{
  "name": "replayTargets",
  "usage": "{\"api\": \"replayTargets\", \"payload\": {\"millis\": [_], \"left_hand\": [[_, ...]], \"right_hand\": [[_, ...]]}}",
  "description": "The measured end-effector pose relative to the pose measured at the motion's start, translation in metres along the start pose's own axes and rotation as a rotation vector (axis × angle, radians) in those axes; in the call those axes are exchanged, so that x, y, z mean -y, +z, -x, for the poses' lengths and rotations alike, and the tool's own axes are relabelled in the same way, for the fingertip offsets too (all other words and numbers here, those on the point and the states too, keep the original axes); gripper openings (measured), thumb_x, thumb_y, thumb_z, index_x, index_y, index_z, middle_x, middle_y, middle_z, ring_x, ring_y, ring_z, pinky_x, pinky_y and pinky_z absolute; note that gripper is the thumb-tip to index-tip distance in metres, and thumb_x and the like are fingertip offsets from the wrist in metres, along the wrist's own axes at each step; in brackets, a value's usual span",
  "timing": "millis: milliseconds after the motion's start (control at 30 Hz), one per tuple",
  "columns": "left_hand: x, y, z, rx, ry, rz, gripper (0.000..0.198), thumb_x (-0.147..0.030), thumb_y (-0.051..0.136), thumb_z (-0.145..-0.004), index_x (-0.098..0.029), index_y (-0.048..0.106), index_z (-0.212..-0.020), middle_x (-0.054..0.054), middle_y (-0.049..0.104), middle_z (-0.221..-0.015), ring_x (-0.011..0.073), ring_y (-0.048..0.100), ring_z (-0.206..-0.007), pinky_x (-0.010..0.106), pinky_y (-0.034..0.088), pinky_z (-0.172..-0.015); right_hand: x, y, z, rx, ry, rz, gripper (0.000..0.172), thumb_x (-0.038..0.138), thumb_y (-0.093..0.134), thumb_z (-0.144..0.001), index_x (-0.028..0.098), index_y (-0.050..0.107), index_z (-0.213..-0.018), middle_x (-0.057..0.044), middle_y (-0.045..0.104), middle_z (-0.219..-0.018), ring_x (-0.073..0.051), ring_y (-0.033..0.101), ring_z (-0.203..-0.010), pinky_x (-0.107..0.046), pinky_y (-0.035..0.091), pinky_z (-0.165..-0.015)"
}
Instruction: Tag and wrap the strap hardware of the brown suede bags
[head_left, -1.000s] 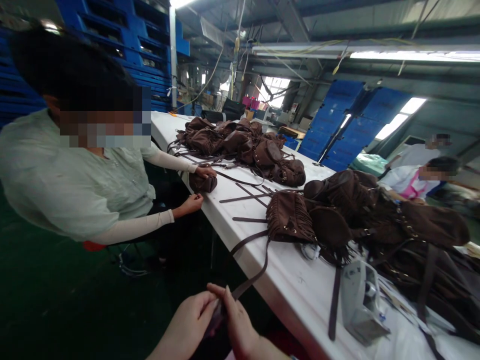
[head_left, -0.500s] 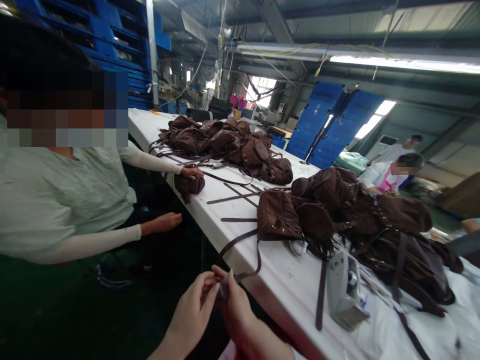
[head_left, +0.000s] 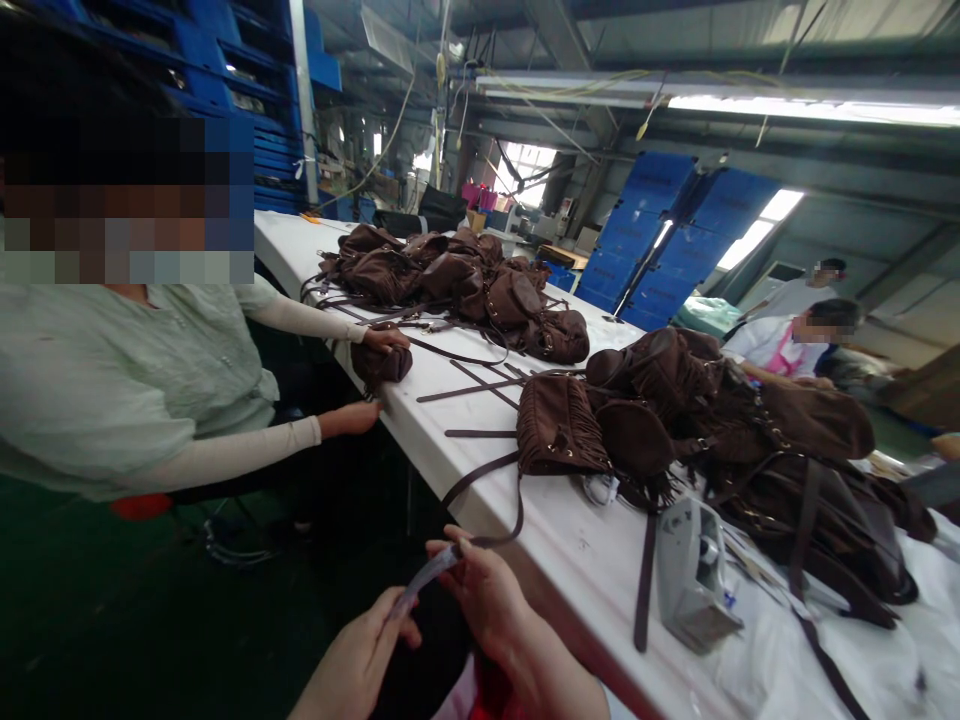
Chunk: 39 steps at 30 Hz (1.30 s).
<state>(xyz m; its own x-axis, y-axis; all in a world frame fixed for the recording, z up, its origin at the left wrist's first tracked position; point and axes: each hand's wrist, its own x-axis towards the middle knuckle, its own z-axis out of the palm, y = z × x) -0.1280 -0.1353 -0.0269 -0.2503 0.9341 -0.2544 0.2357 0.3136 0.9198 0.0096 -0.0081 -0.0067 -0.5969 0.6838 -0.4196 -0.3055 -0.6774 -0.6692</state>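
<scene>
Just off the table's near edge, my left hand (head_left: 367,640) pinches one end of a clear plastic strip (head_left: 427,578). The strip's other end meets the brown strap (head_left: 499,541) at the fingers of my right hand (head_left: 484,590), which are closed on it. That strap runs up over the white table (head_left: 450,470) to a brown fringed bag (head_left: 562,425). A grey tape dispenser (head_left: 694,575) stands to the right of my hands, with a loose dark strap (head_left: 645,580) beside it.
Brown bags (head_left: 450,280) are heaped along the table, with another pile (head_left: 750,430) at the right. A person (head_left: 150,400) sits at the left, one hand on a small brown bag (head_left: 382,360). Two people are at the far right. Blue panels (head_left: 637,235) stand behind.
My hands have moved apart, and the clear strip now shows stretched between them. The seated person's lower hand has moved right, to the table's edge.
</scene>
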Motion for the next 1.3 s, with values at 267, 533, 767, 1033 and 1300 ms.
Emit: {"api": "replayTargets", "payload": {"millis": [267, 533, 767, 1033, 1300], "left_hand": [[0.013, -0.047, 0.030, 0.606, -0.322, 0.433, 0.059, -0.075, 0.042, -0.082, -0.021, 0.063, -0.091, 0.007, 0.078, -0.082, 0.0064, 0.043, -0.034, 0.020, 0.019, -0.036], [0.001, -0.003, 0.010, 0.347, -0.240, 0.153, 0.075, -0.086, 0.030, -0.076, -0.017, 0.053, -0.097, 0.007, 0.073, -0.077, 0.0131, 0.061, -0.049, 0.022, 0.034, -0.047], [-0.037, 0.009, -0.010, 0.191, -0.059, -0.177, 0.051, -0.056, 0.023, -0.095, -0.017, 0.054, -0.107, 0.004, 0.071, -0.078, 0.0150, 0.060, -0.047, 0.029, 0.044, -0.055], [-0.046, -0.022, -0.013, 0.483, -0.235, 0.025, 0.078, -0.076, 0.026, -0.084, -0.012, 0.050, -0.123, 0.001, 0.066, -0.051, 0.0097, 0.029, -0.029, 0.025, 0.013, -0.036], [-0.019, -0.025, -0.009, 0.591, -0.268, 0.304, 0.076, -0.086, 0.039, -0.072, -0.016, 0.054, -0.099, 0.007, 0.074, -0.069, 0.0092, 0.051, -0.036, 0.022, 0.026, -0.039]], "right_hand": [[0.018, -0.031, -0.016, -0.069, 0.086, -0.108, 0.027, 0.033, 0.076, -0.075, 0.014, 0.069, -0.092, -0.008, 0.075, -0.088, -0.017, 0.069, -0.084, -0.024, 0.049, -0.071], [-0.001, -0.035, -0.031, -0.234, -0.167, 0.048, 0.036, 0.048, 0.079, -0.070, 0.018, 0.059, -0.068, -0.001, 0.067, -0.066, -0.014, 0.062, -0.064, -0.025, 0.050, -0.064], [-0.028, -0.035, -0.037, -0.322, -0.130, 0.225, 0.040, 0.052, 0.074, -0.072, 0.018, 0.055, -0.065, -0.001, 0.062, -0.062, -0.014, 0.059, -0.058, -0.023, 0.043, -0.055], [0.020, -0.046, -0.023, -0.136, -0.021, -0.087, 0.028, 0.034, 0.077, -0.072, 0.015, 0.065, -0.088, -0.006, 0.073, -0.083, -0.014, 0.067, -0.071, -0.022, 0.050, -0.063], [0.028, -0.059, -0.033, -0.231, -0.211, 0.088, 0.039, 0.048, 0.085, -0.063, 0.016, 0.063, -0.070, 0.000, 0.063, -0.062, -0.010, 0.056, -0.056, -0.019, 0.041, -0.052]]}}
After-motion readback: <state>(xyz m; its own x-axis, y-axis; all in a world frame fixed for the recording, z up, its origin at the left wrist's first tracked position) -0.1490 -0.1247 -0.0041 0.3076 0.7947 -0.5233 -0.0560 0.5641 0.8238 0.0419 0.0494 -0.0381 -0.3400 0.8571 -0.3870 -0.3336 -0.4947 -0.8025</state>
